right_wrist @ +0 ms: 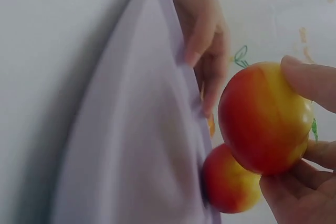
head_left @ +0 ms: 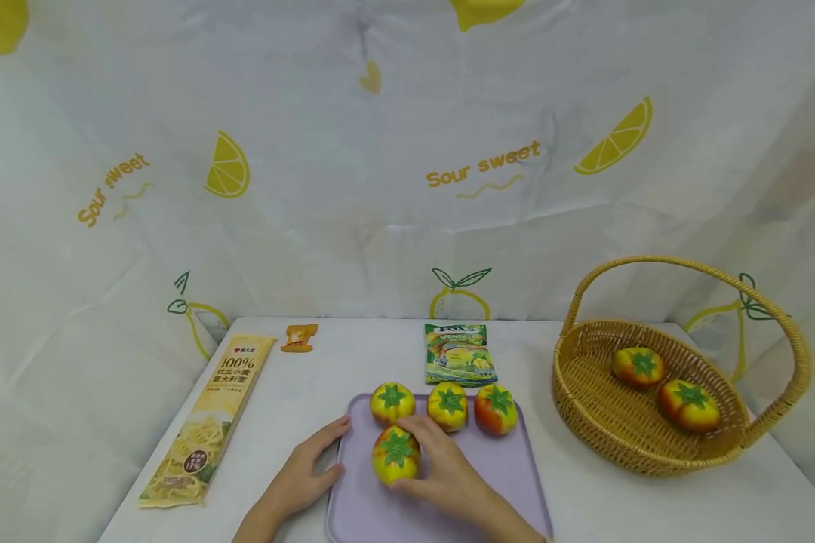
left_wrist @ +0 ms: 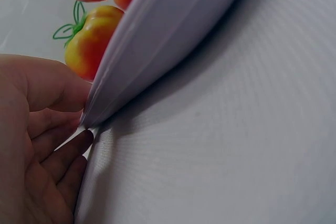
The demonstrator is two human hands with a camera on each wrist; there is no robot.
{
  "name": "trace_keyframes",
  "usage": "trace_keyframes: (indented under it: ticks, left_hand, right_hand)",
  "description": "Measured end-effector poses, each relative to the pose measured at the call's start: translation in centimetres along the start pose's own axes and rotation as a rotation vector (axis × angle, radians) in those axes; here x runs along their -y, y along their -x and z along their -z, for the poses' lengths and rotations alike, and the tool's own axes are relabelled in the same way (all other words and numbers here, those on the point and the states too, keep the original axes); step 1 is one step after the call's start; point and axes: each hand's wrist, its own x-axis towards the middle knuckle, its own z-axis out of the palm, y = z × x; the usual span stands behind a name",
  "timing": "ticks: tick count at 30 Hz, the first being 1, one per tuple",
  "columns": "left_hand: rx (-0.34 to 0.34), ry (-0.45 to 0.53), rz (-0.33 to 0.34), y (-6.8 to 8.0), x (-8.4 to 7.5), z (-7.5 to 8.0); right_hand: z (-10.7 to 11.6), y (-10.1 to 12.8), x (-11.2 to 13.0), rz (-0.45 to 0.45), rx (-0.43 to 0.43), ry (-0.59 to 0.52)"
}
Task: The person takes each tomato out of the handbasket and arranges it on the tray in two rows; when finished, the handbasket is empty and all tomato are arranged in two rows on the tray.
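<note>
At the far left of the white table [head_left: 299, 392] lies a long clear packet of pale yellow spaghetti [head_left: 207, 422], and beyond it, near the back edge, a small orange sachet [head_left: 299, 337]. The left hand [head_left: 306, 471] rests at the left rim of the flat lilac plastic tray [head_left: 502, 475]; the left wrist view shows its thumb on top of the rim and its fingers [left_wrist: 63, 156] tucked under the edge, pinching it. On the tray, the right hand [head_left: 448, 471] grips a yellow-and-red toy tomato with a green leafy top [head_left: 395, 455], thumb and fingers curled round its sides; the right wrist view suggests it is just above the tray, though contact cannot be told. Behind it a row of three more such tomatoes [head_left: 447, 406] sits on the tray. A green snack pouch [head_left: 458, 354] lies just beyond the tray. At the right stands a round woven wicker basket with an arched handle [head_left: 584, 407], holding two tomatoes [head_left: 689, 405].
</note>
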Motion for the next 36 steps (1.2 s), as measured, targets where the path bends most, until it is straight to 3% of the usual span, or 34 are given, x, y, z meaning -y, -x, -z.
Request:
trace_keyframes:
  ticks: [6, 10, 20, 29, 36]
  left_hand:
    - [0.022, 0.024, 0.037, 0.0, -0.3, 0.2]
    - [0.042, 0.038, 0.057, 0.0, -0.4, 0.3]
    - [0.001, -0.034, -0.033, 0.0, 0.0, 0.1]
    - [0.035, -0.004, 0.048, -0.1, -0.4, 0.3]
    - [0.018, -0.016, 0.024, -0.1, -0.2, 0.1]
  right_hand:
    - [-1.4, 0.0, 0.0, 0.011, 0.063, 0.007]
    - [-2.1, 0.1, -0.1, 0.043, 0.061, 0.023]
    - [-2.7, 0.4, -0.2, 0.032, 0.088, 0.018]
    - [-2.6, 0.3, -0.2, -0.015, 0.103, 0.023]
    - [-2.4, 0.3, -0.2, -0.019, 0.11, 0.002]
